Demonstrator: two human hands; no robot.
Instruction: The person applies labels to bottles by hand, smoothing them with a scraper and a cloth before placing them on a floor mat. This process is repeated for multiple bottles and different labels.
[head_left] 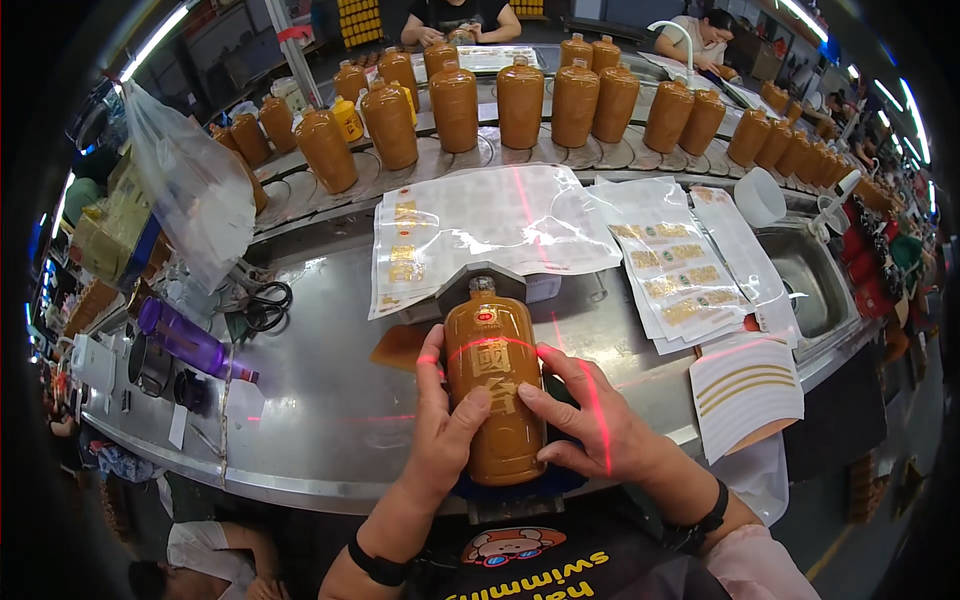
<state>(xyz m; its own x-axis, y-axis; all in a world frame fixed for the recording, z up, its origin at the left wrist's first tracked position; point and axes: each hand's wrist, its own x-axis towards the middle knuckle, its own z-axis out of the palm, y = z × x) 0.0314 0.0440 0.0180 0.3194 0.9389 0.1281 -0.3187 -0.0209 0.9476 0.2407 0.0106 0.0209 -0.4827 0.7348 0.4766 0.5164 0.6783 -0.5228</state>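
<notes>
A glossy brown bottle (497, 375) lies tilted in front of me, its neck pointing away and resting at a dark angular holder (458, 283). Raised gold characters and a small red emblem mark its face. My left hand (440, 435) wraps the bottle's left side, thumb pressed on the front. From the right, my right hand (600, 425) grips it, with fingers against the side and lower front. Crossing red laser lines fall over the bottle and my right hand. Just beyond are label sheets (480, 215) with gold patches, under clear film.
Brown bottles (520, 105) line a curved conveyor (430, 150) at the back. More label sheets (675, 260) lie right, beside a sink (805, 275). Scissors (266, 305), a purple bottle (190, 338) and a hanging plastic bag (190, 180) are left. Other people sit across the conveyor.
</notes>
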